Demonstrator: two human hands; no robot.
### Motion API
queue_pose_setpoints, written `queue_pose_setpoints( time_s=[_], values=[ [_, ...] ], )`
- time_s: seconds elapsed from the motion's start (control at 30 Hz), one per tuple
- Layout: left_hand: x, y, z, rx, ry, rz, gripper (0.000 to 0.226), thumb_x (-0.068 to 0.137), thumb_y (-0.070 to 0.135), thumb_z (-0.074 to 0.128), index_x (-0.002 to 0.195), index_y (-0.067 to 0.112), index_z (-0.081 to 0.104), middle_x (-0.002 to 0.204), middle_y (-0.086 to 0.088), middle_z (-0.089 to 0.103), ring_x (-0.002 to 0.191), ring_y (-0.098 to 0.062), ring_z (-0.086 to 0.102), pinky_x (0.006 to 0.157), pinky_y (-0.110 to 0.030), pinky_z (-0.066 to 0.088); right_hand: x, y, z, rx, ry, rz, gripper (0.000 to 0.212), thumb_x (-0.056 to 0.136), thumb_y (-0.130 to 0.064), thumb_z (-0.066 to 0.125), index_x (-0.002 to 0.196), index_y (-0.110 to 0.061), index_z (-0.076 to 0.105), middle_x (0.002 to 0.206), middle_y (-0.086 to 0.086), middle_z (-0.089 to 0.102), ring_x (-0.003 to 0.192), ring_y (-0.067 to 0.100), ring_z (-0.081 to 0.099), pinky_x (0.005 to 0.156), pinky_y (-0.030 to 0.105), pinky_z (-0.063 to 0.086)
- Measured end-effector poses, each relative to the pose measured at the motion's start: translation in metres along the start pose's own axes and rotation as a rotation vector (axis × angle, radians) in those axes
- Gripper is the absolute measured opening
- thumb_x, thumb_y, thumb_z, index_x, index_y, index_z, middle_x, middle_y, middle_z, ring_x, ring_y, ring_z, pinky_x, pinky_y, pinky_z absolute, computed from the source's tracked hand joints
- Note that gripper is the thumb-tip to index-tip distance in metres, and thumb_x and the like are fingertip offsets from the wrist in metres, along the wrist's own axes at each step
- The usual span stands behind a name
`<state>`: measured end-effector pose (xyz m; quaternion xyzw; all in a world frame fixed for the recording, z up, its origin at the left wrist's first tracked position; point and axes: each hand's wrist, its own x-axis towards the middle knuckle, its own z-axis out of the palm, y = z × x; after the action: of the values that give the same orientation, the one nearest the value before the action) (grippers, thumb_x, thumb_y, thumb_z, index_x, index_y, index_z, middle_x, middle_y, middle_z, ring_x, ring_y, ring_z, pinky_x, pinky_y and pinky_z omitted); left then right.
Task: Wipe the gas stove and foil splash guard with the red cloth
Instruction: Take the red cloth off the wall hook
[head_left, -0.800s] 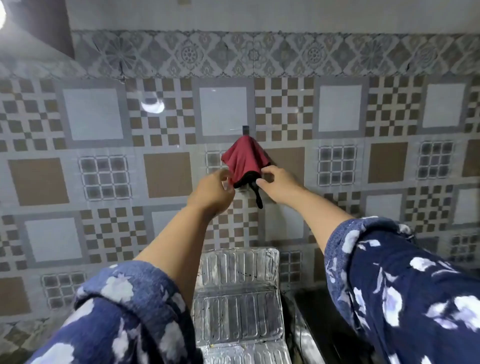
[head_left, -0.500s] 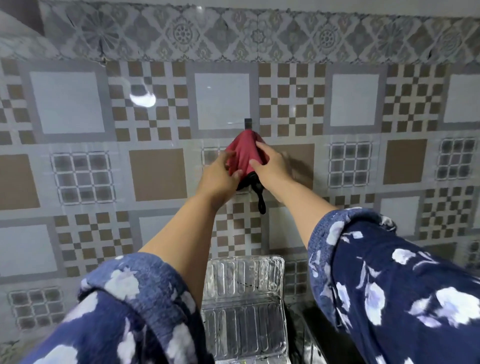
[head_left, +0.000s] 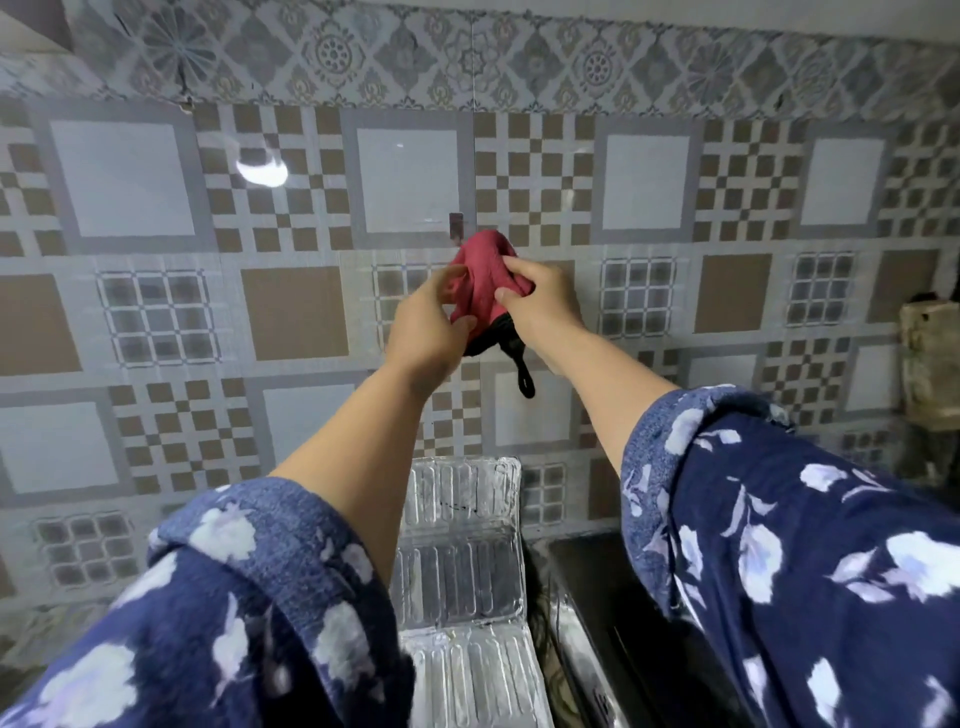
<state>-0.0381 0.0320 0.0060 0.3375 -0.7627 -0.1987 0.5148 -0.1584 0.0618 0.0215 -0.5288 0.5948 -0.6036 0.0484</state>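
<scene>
A home kitchen: patterned glazed wall tiles (head_left: 405, 182) carry a small hook (head_left: 456, 224); below the hook stands a ribbed foil splash guard (head_left: 462, 545), with a dark steel sink (head_left: 587, 623) just beside it.

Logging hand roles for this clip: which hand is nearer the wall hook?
Right. The right hand pinches the red cloth high, just below the wall hook; the left hand holds it lower, further left.

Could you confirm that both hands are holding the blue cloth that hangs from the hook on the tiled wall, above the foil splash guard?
Not quite: the cloth is red, not blue, with a black part hanging below it. The head view shows the left hand and right hand both gripping it as it hangs from the hook on the tiled wall, above the foil splash guard.
</scene>
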Motion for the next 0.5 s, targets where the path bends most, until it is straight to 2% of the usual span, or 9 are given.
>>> queue_pose_setpoints(
  time_s=[0.07,0.13,0.3,0.33,0.43,0.5],
  values=[
    [-0.029,0.013,0.003,0.010,-0.013,-0.036,0.056,0.084,-0.003,0.060,0.135,0.017,0.049,0.125,-0.002,0.061,0.117,-0.015,0.055,0.101,-0.031,0.046,-0.029,0.002,-0.018,-0.032,-0.022,0.016,0.044,0.091,-0.008,0.056,0.133,-0.021,0.054,0.133,0.009,0.054,0.116,0.022,0.055,0.097,0.025,0.043],
    [-0.062,0.026,0.007,-0.009,-0.031,-0.079,0.056,0.084,-0.005,0.059,0.135,0.017,0.051,0.124,-0.003,0.061,0.115,-0.017,0.058,0.099,-0.033,0.049,-0.061,0.006,-0.034,-0.043,-0.041,0.044,0.043,0.091,-0.009,0.056,0.132,-0.019,0.054,0.132,0.010,0.055,0.116,0.023,0.055,0.095,0.024,0.042],
    [-0.152,0.055,0.028,-0.038,-0.082,-0.188,0.055,0.084,-0.007,0.057,0.135,0.013,0.051,0.127,-0.004,0.060,0.117,-0.018,0.057,0.097,-0.023,0.045,-0.141,0.025,-0.072,0.007,-0.096,0.162,0.041,0.092,-0.016,0.055,0.133,-0.017,0.054,0.129,0.007,0.060,0.113,0.022,0.059,0.098,0.033,0.047],
    [-0.169,0.059,0.033,-0.042,-0.090,-0.209,0.055,0.084,-0.006,0.058,0.135,0.013,0.051,0.126,-0.005,0.061,0.116,-0.019,0.057,0.098,-0.024,0.045,-0.156,0.031,-0.081,0.007,-0.109,0.190,0.041,0.092,-0.015,0.055,0.132,-0.016,0.055,0.129,0.006,0.061,0.113,0.022,0.059,0.098,0.033,0.047],
    [-0.217,0.070,0.047,-0.071,-0.129,-0.271,0.053,0.082,-0.005,0.061,0.132,0.011,0.054,0.122,-0.007,0.063,0.109,-0.021,0.060,0.099,-0.038,0.050,-0.200,0.047,-0.108,-0.014,-0.133,0.261,0.039,0.091,-0.013,0.056,0.130,-0.016,0.057,0.128,0.005,0.062,0.114,0.021,0.059,0.095,0.028,0.045],
    [-0.248,0.078,0.057,-0.097,-0.156,-0.325,0.053,0.082,-0.004,0.062,0.132,0.009,0.054,0.123,-0.009,0.062,0.110,-0.021,0.059,0.098,-0.039,0.051,-0.225,0.058,-0.125,-0.036,-0.166,0.296,0.038,0.091,-0.012,0.057,0.129,-0.014,0.058,0.127,0.005,0.062,0.115,0.020,0.058,0.092,0.023,0.043]
  ],
)
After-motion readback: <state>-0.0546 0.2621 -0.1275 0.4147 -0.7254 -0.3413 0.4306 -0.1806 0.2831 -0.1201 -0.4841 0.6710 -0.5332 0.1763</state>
